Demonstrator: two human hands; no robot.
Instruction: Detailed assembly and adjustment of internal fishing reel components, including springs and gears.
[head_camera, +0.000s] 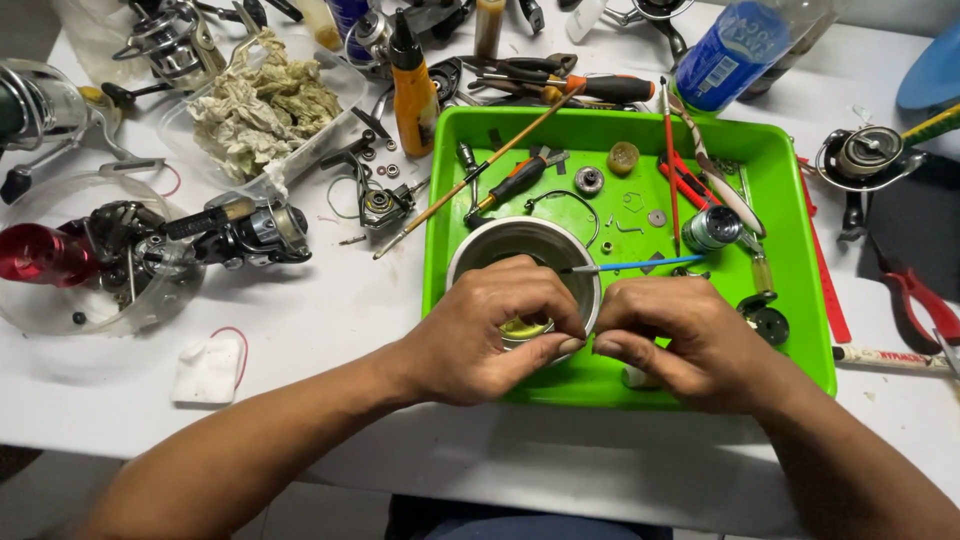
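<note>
My left hand (490, 335) and my right hand (680, 335) meet fingertip to fingertip over the front of a green tray (800, 330). Between the pinched fingers is something too small to make out. My left hand covers the near side of a round metal bowl (520, 245) that holds a yellowish piece (524, 328). A thin blue-handled brush (640, 264) lies across the bowl's rim toward the right. Small reel parts lie in the tray: a silver spool (712, 227), a gear (589, 180), a black disc (770, 323).
A dismantled fishing reel (240, 230) and a red reel part (40, 255) in a clear dish sit at left. A tub of dirty rags (262, 105), an orange oil bottle (413, 90), screwdrivers (600, 88), a blue bottle (730, 50) and red pliers (925, 300) surround the tray.
</note>
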